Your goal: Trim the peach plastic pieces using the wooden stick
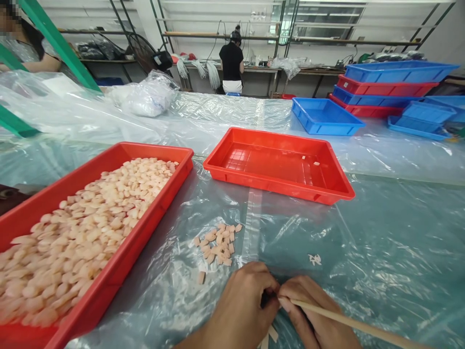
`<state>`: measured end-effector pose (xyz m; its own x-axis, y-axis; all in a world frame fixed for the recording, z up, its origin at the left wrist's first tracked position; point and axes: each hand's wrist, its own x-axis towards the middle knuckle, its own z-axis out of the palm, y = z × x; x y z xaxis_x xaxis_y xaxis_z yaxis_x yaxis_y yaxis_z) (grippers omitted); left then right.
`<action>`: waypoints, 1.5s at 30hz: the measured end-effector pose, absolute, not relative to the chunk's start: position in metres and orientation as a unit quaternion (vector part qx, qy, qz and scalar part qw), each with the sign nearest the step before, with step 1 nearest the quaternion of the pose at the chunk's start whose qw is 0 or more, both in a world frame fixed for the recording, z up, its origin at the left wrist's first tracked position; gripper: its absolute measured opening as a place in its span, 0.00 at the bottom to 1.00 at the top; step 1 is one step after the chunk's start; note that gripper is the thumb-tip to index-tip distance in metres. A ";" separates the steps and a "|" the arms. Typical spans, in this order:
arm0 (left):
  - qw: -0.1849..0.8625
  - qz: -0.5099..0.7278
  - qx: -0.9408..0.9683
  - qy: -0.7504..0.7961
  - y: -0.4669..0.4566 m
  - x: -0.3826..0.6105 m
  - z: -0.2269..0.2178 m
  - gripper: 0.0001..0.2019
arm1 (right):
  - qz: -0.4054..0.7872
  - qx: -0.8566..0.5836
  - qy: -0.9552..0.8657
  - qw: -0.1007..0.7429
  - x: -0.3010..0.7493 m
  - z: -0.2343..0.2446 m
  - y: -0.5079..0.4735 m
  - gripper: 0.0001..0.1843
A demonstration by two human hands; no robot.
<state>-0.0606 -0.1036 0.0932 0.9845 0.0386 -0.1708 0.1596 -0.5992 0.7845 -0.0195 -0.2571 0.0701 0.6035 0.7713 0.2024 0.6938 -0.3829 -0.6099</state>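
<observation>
Head cam | L hand (243, 303) narrow, fingertips at stick (350, 322) tip, can't tell if gripping | R hand (312, 293) holds stick nr tip, prob. for control | stick well R of full tray (136, 242); pcs (218, 245) nearer it, prob. for reach

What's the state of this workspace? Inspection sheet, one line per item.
Surface: wrinkled clear plastic sheet
Job's things: pale stick; tan pieces, loosely heaped; left red tray holding pale lumps; right red tray holding two bits
Clutter: white scraps; plastic bundle
Hands: right hand holds stick; left hand, fingers near stick's tip, hold unclear
Cables: thin dark cords at back
Surroundings: stacked trays, right; people at back and far left
</observation>
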 end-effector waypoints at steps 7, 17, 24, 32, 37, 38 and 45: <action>0.456 -0.061 0.887 0.047 -0.104 -0.063 0.092 0.11 | 0.059 -0.807 -0.384 0.445 -0.020 0.071 -0.261 0.09; 0.462 -0.059 0.883 0.057 -0.105 -0.063 0.093 0.10 | 0.060 -0.807 -0.374 0.454 -0.017 0.064 -0.262 0.09; 0.455 -0.062 0.887 0.053 -0.105 -0.062 0.092 0.09 | 0.066 -0.818 -0.387 0.421 -0.018 0.064 -0.262 0.09; 0.449 -0.063 0.890 0.054 -0.106 -0.062 0.093 0.08 | 0.067 -0.817 -0.410 0.400 -0.016 0.065 -0.261 0.10; 0.448 -0.074 0.889 0.065 -0.106 -0.062 0.096 0.09 | 0.075 -0.821 -0.410 0.389 -0.017 0.065 -0.259 0.11; 0.446 -0.073 0.890 0.065 -0.106 -0.062 0.095 0.10 | 0.078 -0.823 -0.408 0.388 -0.017 0.065 -0.259 0.11; 0.451 -0.045 0.890 0.049 -0.106 -0.063 0.092 0.10 | 0.059 -0.799 -0.340 0.493 -0.021 0.069 -0.260 0.10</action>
<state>-0.0632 -0.1056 0.0917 0.9911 0.0456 -0.1247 0.1276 -0.5877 0.7990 -0.0208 -0.2598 0.0688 0.7617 0.6012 0.2414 0.4857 -0.2833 -0.8269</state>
